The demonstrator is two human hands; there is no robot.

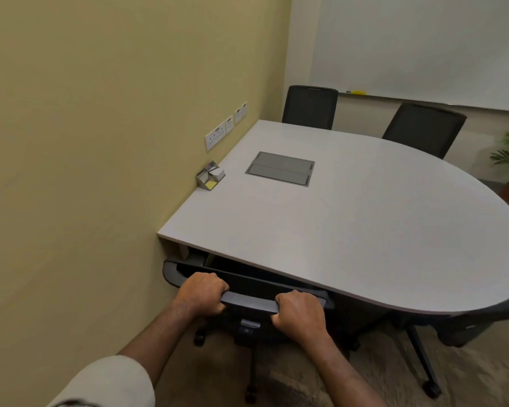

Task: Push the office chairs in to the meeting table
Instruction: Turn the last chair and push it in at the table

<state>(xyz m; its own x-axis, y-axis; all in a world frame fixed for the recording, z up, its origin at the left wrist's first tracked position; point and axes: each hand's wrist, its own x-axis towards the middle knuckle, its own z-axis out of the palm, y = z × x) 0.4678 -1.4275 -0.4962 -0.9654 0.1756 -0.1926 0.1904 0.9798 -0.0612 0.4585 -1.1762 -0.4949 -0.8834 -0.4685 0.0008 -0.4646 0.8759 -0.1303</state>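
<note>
Both hands clamp the near chair's (249, 301) top rail: left hand (202, 292) and right hand (301, 311), fingers curled over it. Its seat is hidden under the table (350, 224), with only the back and wheeled base showing. A second chair (465, 324) at right is mostly hidden. Far side, two chairs (310, 107) (423, 129) show backs only.

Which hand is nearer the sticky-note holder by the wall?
Left. The left hand grips the chair's top rail on the wall side, more directly below the sticky-note holder. The right hand grips the same rail farther from the wall and lower in the view.
</note>
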